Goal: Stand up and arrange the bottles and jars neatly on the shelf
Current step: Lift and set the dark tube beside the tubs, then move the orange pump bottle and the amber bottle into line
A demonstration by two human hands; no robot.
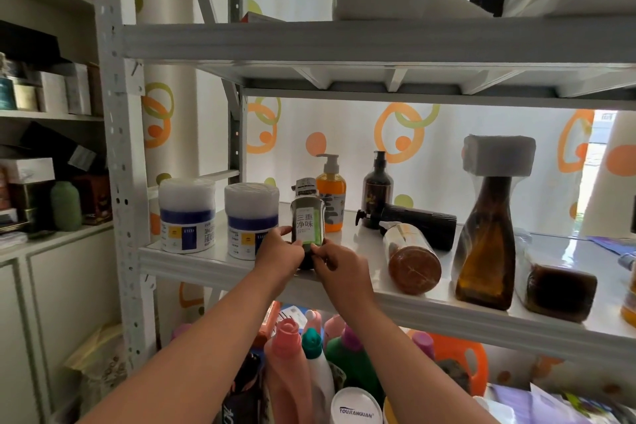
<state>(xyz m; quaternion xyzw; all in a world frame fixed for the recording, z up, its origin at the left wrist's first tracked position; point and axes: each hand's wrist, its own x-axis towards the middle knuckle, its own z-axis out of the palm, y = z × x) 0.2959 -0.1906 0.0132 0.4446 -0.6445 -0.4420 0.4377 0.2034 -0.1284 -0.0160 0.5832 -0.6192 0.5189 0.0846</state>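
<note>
A dark bottle with a white and green label (307,221) stands upright near the front edge of the white shelf (430,306). My left hand (279,251) grips its lower left side and my right hand (339,263) grips its lower right. To its left stand two white jars with blue bands (187,217) (250,221). Behind it are an orange pump bottle (331,196) and a dark pump bottle (377,188), both upright. A black pump bottle (418,225) and an amber bottle (411,258) lie on their sides to the right. A tall amber wrapped bottle (487,244) stands farther right.
A dark brown block-shaped jar (559,291) lies at the shelf's right end. Below the shelf stand several detergent bottles (292,365). The upper shelf (378,42) carries wrapped packages. A cabinet with boxes (48,97) is on the left, beyond the perforated post (120,148).
</note>
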